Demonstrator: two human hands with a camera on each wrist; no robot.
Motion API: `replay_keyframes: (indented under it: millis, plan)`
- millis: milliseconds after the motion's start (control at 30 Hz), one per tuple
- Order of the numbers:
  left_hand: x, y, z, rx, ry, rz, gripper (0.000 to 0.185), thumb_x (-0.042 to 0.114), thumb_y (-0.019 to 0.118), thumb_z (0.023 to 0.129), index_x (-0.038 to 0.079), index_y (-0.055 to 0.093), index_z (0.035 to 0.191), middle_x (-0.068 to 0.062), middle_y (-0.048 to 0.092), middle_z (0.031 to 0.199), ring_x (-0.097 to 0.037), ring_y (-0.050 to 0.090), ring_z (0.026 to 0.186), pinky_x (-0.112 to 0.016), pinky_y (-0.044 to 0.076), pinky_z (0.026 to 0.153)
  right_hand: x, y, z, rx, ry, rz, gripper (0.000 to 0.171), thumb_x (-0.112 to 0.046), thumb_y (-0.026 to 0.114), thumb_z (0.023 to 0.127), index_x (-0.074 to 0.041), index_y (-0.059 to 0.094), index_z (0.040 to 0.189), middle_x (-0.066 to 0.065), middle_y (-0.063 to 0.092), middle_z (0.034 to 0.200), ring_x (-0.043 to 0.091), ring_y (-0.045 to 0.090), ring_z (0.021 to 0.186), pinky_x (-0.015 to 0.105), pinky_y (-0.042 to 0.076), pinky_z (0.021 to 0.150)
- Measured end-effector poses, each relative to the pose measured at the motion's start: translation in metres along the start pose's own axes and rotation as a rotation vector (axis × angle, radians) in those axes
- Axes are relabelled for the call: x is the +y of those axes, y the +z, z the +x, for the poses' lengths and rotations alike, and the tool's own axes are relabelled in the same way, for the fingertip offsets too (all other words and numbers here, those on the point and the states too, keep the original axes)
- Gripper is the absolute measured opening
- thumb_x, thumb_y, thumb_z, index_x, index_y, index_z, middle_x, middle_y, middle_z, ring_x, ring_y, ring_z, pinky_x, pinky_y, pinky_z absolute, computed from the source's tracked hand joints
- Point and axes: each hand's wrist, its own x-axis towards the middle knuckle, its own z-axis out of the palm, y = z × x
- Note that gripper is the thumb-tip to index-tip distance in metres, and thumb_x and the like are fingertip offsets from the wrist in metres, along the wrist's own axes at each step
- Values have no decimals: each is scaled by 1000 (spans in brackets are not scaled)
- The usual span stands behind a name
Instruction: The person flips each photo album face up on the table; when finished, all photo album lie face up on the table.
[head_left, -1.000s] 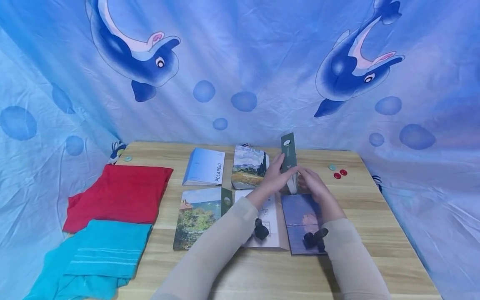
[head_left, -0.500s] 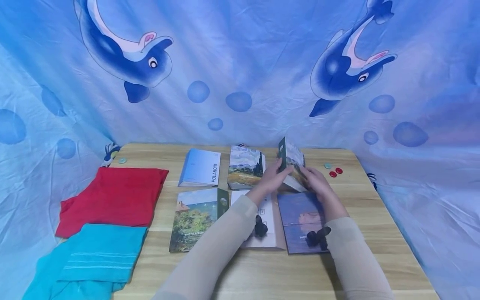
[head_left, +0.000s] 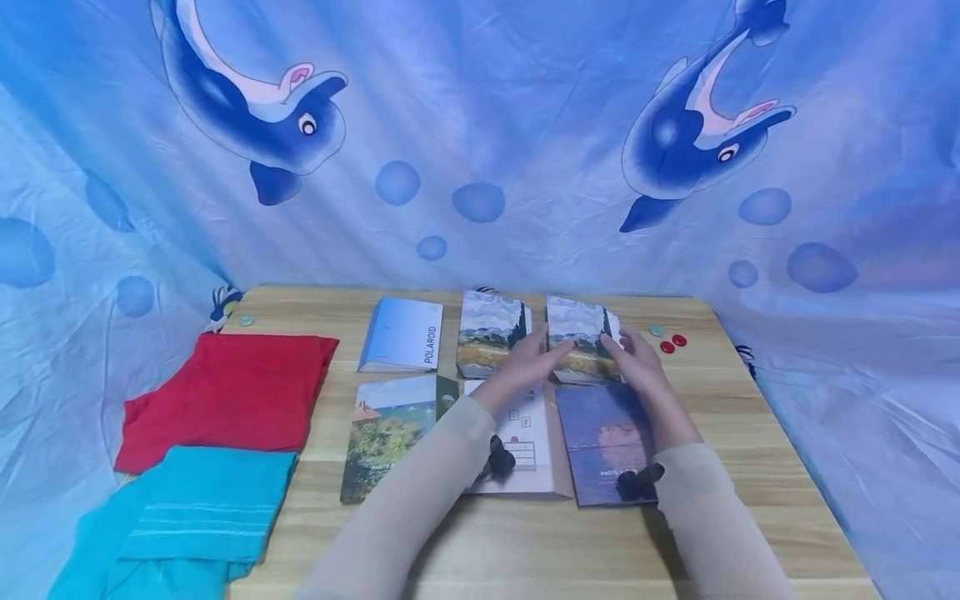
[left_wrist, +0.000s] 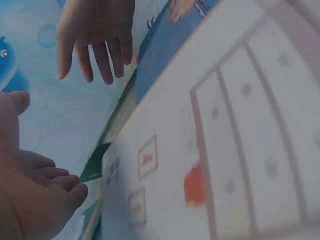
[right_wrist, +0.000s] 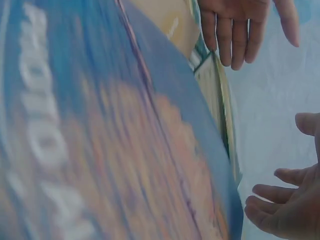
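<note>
Now flat landscape-cover album (head_left: 582, 350) between left hand (head_left: 528, 364) and right hand (head_left: 639, 364).

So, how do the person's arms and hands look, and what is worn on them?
Both arms wear long, close-fitting beige sleeves down to the wrists. A small black device sits at each wrist. The left hand and the right hand are bare, without gloves; rings cannot be made out.

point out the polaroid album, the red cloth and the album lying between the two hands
polaroid album (head_left: 406, 335), head view, middle of its pale blue cover
red cloth (head_left: 232, 396), head view, centre of the folded fabric
album between the hands (head_left: 581, 340), head view, landscape cover just past the fingers
</note>
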Motion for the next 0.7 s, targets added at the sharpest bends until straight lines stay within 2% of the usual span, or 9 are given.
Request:
replay_keyframes:
  millis: [67,200,267,333,533,700]
  plan:
    - [-2,-5,-3,20,34,49,99,83,39,89,23,16,164,-2,21,168,-26,22,153,-55,21,121,-3,4,-4,14,-25,56,81,-54,50,102,-4,24,160,26,29,161,44,29,146,58,29,117]
    - [-6,-10,-13,26,107,92,93,80,38,92,25,20,163,-3,23,167,-26,23,152,-53,22,121,-9,15,-13,6,-61,308,73,-46,49,106,-1,25,158,26,32,159,42,33,145,53,29,119]
    - [-8,-13,-20,27,146,92,88,77,40,94,25,21,163,-4,24,167,-27,24,152,-52,23,121,-12,23,-20,-6,-80,437,70,-42,47,107,1,25,158,27,33,158,40,34,145,50,29,120]
    - [-10,-16,-29,31,156,79,84,73,42,96,27,22,163,-3,24,167,-27,25,151,-53,25,121,-16,33,-26,-16,-105,514,68,-38,46,108,4,24,157,27,34,157,38,34,146,47,30,120]
    - [-19,-29,-58,65,127,88,83,71,44,97,24,23,163,-4,24,167,-30,33,148,-55,28,119,-27,62,-47,-22,-138,553,64,-34,46,109,3,25,157,25,37,156,37,36,145,47,31,119]
    - [-29,-38,-76,107,146,148,79,62,47,100,19,24,163,-8,23,167,-31,26,151,-55,23,120,-35,86,-63,-29,-156,536,60,-28,47,109,2,27,156,23,36,157,38,37,144,49,32,119]
